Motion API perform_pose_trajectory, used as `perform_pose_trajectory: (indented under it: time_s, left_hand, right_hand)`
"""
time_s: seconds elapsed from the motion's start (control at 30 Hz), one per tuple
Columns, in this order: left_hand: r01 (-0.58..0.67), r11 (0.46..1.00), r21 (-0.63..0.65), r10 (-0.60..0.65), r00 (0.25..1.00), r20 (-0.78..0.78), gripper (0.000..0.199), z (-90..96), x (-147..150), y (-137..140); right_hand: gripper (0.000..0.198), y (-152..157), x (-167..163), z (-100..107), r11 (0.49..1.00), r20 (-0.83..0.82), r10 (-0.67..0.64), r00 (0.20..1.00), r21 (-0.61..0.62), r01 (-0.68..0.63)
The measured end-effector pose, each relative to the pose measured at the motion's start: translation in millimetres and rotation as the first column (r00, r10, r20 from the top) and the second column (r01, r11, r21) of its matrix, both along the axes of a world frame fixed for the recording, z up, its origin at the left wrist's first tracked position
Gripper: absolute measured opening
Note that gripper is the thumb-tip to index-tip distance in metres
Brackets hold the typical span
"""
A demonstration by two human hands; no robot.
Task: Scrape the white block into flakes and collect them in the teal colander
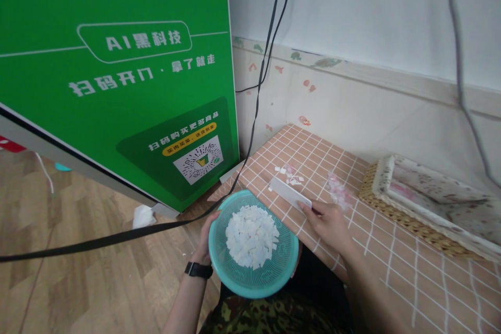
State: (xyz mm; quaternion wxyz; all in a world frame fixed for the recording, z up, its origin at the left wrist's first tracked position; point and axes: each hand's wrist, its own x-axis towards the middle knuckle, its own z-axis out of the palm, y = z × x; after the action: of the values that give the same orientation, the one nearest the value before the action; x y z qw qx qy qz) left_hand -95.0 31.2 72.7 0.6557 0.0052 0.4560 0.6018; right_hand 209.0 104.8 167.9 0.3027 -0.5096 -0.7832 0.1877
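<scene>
the left hand (pixel 205 237) grips the side of a teal colander (pixel 250 288) above the lap, fingers curled in, though how far they reach underneath is hard to tell. white scraps (pixel 252 237) heap inside. the right hand (pixel 327 223) has its fingers closed on a flat white strip (pixel 290 193) at the checked worktop (pixel 301 142), near loose pieces (pixel 295 181).

Reference: cabinet (pixel 129 88), green, white-lettered. Right of cabinet: wall (pixel 364 15), white above, cream and print-spotted below; counter (pixel 407 261), brown, white-gridded. At cabinet's foot: floor (pixel 97 266), wood-grained.
</scene>
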Motion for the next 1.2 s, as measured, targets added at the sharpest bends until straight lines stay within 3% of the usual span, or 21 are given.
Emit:
perform_pose_trajectory:
  time_s: [0.33,0.63,0.8,0.9,1.07,1.2]
  left_hand:
    - [0.005,0.999,-0.039,-0.005,1.000,0.002,0.015,6.0,2.0,-0.5]
    - [0.021,0.999,0.033,-0.020,0.999,-0.035,0.019,-3.1,-0.2,-1.5]
    - [0.021,0.999,0.041,-0.020,1.000,-0.023,0.018,-3.5,0.6,-0.6]
    - [0.020,0.999,0.046,-0.019,1.000,-0.015,0.018,-5.3,0.2,-1.3]
    - [0.040,0.997,0.063,-0.038,0.999,-0.039,0.021,-5.2,0.3,-2.1]
    - [0.018,1.000,0.013,-0.017,0.999,-0.030,0.019,-0.7,1.8,-1.5]
  right_hand:
    - [0.044,-2.7,0.0,-9.9,0.997,0.017,-0.081,0.997,-0.010,0.081]
    - [0.041,-18.8,-5.8,-8.1,0.999,0.053,0.043,0.998,0.009,-0.044]
    - [0.041,-29.1,-8.2,-11.2,0.989,0.037,0.129,0.991,-0.075,-0.126]
    - [0.041,-24.7,2.0,-12.6,0.995,-0.006,0.048,0.999,-0.087,-0.049]
    - [0.041,-5.6,28.6,-7.3,0.969,0.023,-0.242,0.970,0.061,0.240]
    - [0.042,6.3,34.5,-0.2,0.962,0.110,-0.255,0.961,0.128,0.241]
